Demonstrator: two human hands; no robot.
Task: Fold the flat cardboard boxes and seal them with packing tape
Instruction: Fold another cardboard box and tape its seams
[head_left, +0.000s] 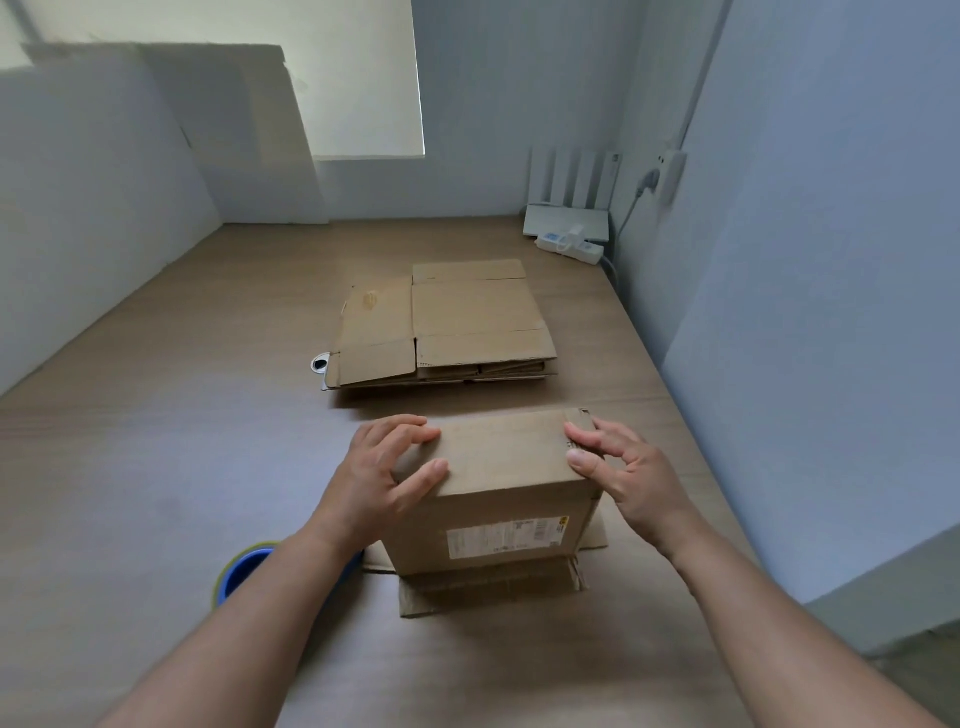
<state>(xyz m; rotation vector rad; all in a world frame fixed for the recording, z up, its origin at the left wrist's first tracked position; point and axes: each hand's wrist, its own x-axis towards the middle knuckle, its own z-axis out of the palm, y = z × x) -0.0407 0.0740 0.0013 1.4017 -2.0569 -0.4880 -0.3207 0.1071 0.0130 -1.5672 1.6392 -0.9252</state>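
The left hand (384, 478) curls its fingers (415, 434) and thumb over the top left edge of an upright cardboard box (498, 462). The right hand (623, 473) sets a bent forefinger and thumb on the top right edge, its other fingers (615, 431) loosely spread beside it. The box is plain brown corrugated board with a flat, closed top. A white printed label (506, 538) sits on its near face, and its lower flaps (488, 592) splay out on the pale wood-grain desk (156, 467). A blue tape roll (244, 569) lies partly hidden under the left forearm. Beyond the box lies a stack of flat boxes (441, 322). A white power strip (569, 244) and a router (566, 210) occupy the far right corner.
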